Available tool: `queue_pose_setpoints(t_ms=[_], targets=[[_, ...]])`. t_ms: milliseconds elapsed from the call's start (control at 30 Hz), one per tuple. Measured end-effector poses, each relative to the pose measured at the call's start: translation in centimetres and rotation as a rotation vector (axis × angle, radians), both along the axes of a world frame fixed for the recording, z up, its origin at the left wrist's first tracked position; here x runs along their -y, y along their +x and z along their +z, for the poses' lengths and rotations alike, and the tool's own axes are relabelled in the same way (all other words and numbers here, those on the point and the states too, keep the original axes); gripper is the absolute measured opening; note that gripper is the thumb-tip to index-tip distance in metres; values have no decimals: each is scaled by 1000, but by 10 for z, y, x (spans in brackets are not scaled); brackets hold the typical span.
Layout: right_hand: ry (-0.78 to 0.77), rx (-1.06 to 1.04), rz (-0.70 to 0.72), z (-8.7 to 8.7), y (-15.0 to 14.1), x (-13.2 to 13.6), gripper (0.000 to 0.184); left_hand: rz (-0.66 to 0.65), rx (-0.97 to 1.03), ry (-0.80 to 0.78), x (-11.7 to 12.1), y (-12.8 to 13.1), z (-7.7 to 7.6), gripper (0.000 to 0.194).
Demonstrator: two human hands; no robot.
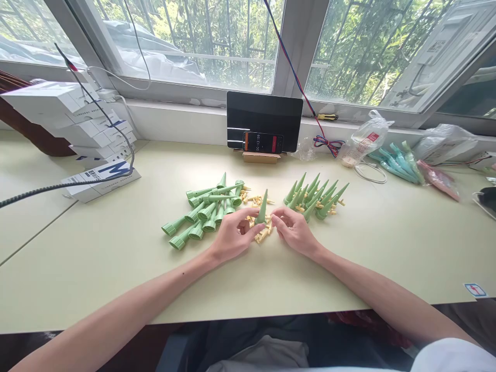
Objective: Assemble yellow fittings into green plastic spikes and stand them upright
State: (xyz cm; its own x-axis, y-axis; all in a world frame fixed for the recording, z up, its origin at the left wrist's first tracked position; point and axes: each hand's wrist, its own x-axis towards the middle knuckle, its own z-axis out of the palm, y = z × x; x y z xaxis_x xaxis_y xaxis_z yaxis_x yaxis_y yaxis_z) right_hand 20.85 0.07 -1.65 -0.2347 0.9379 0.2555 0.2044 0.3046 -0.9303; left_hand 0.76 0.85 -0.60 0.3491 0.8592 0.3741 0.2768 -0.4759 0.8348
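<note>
Taking the held cone as the centre of the clock, the left hand (232, 235) sits at about 8 o'clock, thumb and fingers closed around the base of that green cone (262, 207), which stands nearly upright with its tip toward 12. The right hand (296, 230) is at about 4 o'clock, fingertips drawn close together just beside the cone; whether they pinch anything, I cannot tell. Small yellow pieces (264, 237) lie on the table (194, 299) around and between the hands. At 9 o'clock is a heap of loose green cones (207, 211), most lying on their sides. Near 3 o'clock stands a cluster of finished-looking cones (314, 202), yellow bits showing among them. At 12 o'clock, a phone (263, 142) leans before a black tablet (267, 111); white boxes (70, 98) are stacked toward 10.
</note>
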Motion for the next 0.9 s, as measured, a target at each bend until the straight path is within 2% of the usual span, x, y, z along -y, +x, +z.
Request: queue_pose_setpoints(t_ms=[200,367,500,633,900], targets=[[64,94,-5,0,1,0,26,-20,83,-170,2,2,5,32],[89,111,7,-1,2,-1,29,-26,90,-218,3,1,4,33],[49,92,23,-1,2,0,32,-18,100,-235,3,0,1,36],[-95,-43,97,1,0,1,37,-14,98,-160,2,0,-3,32],[-372,-296,266,5,2,-2,43,-67,53,183,-1,1,-7,22]])
